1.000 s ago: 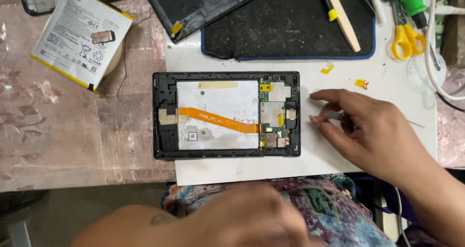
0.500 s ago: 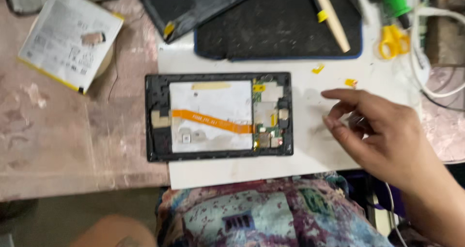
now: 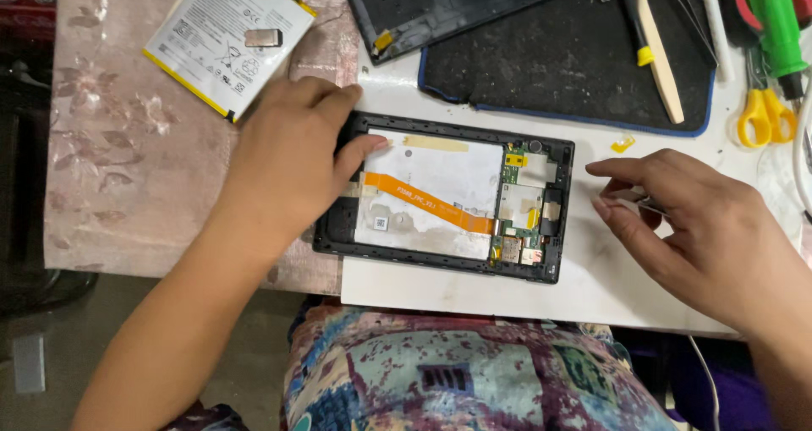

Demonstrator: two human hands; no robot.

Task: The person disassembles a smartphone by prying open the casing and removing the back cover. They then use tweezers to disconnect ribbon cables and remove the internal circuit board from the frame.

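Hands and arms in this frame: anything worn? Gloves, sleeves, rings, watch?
Nothing worn. The left hand and right hand are bare, no gloves, and no rings show on the visible fingers. Both forearms are bare to the frame edge: no sleeves, watch or bands. Nails look short and unpainted.

You are working in even, fairly bright light from above, and the white board [image 3: 592, 287] under the opened tablet [image 3: 448, 198] comes out nearly washed, its texture lost. Your left hand [image 3: 288, 173] throws only a soft, short shadow onto the tablet's frame, and your right hand [image 3: 702, 228] a faint one on the board. The surface [image 3: 127, 186] reads clearly. Focus is sharp at the centre; your forearms and the patterned cloth [image 3: 474, 372] at the bottom edge look softer.
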